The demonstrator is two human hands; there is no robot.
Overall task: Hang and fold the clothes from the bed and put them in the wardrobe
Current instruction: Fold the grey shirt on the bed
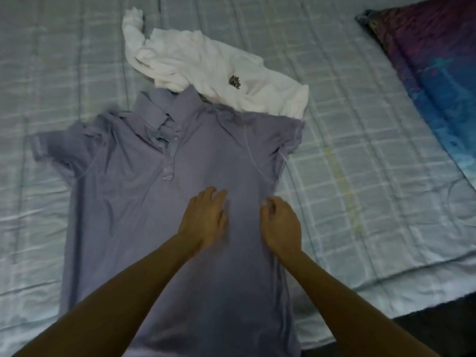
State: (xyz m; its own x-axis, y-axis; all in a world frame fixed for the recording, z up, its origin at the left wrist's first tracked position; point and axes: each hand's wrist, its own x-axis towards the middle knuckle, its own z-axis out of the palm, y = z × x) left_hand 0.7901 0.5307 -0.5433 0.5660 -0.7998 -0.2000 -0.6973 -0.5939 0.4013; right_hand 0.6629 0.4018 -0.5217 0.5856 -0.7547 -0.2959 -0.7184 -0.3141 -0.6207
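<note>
Polo (144, 202) flat on bed (360, 150), collar beyond fingertips. Left hand (206, 220): fingers straight, close together, pressing chest. Right hand (280, 222): fingers curled, apparently pinching polo's side edge. Fold looks barely begun: sleeve past right fingers seems tucked, other out. White shirt (206, 63) crumpled farther beyond, unfolded. Wardrobe unseen.

bed (347, 150), pale checked quilt: grey-purple polo shirt (141, 202) flat at centre, crumpled white shirt (193, 55) at 12 o'clock touching its collar, dark patterned pillow (432, 73) at 2 o'clock.
</note>
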